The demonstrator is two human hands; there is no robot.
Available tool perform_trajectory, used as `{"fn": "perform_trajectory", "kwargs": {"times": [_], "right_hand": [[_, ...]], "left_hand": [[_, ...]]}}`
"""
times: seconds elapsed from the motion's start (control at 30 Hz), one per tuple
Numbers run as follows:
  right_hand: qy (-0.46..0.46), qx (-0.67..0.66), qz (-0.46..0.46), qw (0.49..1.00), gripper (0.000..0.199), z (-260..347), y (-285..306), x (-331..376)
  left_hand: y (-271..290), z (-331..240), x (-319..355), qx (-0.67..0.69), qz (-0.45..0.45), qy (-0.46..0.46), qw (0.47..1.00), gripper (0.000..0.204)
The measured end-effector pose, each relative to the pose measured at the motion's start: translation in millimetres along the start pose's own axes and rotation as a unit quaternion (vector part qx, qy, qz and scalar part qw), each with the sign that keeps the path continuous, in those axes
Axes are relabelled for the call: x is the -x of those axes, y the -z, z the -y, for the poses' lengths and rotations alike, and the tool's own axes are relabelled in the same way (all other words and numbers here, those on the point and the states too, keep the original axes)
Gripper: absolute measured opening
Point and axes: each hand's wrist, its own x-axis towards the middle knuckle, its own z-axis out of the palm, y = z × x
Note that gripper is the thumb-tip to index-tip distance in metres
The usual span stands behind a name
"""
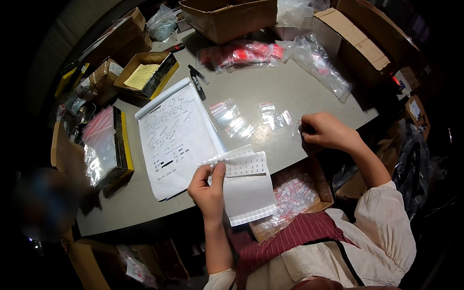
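My left hand [209, 189] pinches a sheet of small round stickers [247, 193] between thumb and fingers. Printed dots run in rows along its upper part, and a strip of pale dots lines its lower edge. My right hand [328, 130] is curled in a pinch above the table's right side; a small clear sliver shows at its fingertips, too little to name. Left of that hand lie small clear zip bags [275, 117] with red stripes. Another fanned group of zip bags [232, 118] lies nearer the notebook [176, 140], whose open page carries handwriting.
Below the table edge sits a box of filled small bags [295, 195]. Two markers [196, 83] lie above the notebook. Boxes [147, 72] and a carton of zip bags [104, 145] line the left. Red-printed packets [244, 54] and a plastic bag [321, 67] lie at the back.
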Motion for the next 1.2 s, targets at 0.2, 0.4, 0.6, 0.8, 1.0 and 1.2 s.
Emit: {"fn": "perform_trajectory", "kwargs": {"times": [0.2, 0.4, 0.6, 0.8, 1.0, 1.2], "right_hand": [[0.007, 0.094, -0.045, 0.995, 0.023, 8, 11, -6], [0.046, -0.135, -0.038, 0.989, 0.028, 20, 2, -46], [0.04, -0.071, -0.079, 0.994, 0.022, 20, -14, -55], [0.039, 0.093, -0.103, 0.99, 0.029, 18, -25, -55], [0.109, -0.075, -0.04, 0.99, 0.022, 12, 20, -87], [0.153, -0.124, 0.02, 0.98, 0.029, 6, 9, -109]], "left_hand": [[-1, 2, -2, -0.006, 0.007, -0.035, 0.999, 0.013], [1, -4, 1, 0.002, -0.007, -0.019, 1.0, 0.014], [2, 0, 0, -0.005, -0.004, -0.025, 1.0, 0.018], [3, 3, 0, -0.009, -0.003, -0.028, 1.0, 0.02], [2, -2, -1, 0.003, 0.011, -0.03, 0.999, 0.019], [8, -5, -2, 0.023, 0.035, -0.023, 0.999, 0.018]]}}
